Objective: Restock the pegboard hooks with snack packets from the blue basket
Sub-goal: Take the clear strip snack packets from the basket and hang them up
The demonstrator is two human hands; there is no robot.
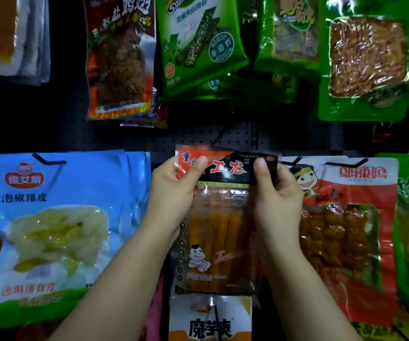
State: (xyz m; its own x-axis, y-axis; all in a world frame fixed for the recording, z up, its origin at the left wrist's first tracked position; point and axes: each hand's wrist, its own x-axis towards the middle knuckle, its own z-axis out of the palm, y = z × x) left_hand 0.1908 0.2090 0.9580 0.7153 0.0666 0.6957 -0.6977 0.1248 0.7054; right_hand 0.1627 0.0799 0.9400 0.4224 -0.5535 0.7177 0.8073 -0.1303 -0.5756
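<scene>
1. Both hands are holding one spicy-strip packet [217, 217] upright against the pegboard [198, 136], its long axis running straight up and down.
2. The left hand [174, 195] is pinching the packet's top left corner, thumb in front; the right hand [276, 195] is pinching the top right corner likewise.
3. The packet's header is sitting between the two thumbs, just below a dark hook [219, 136] that is poking out of the board directly above it.
4. Neither hand is nearer; the header needs lifting squarely up onto that hook, I'd judge.
5. The blue basket is not showing.
</scene>
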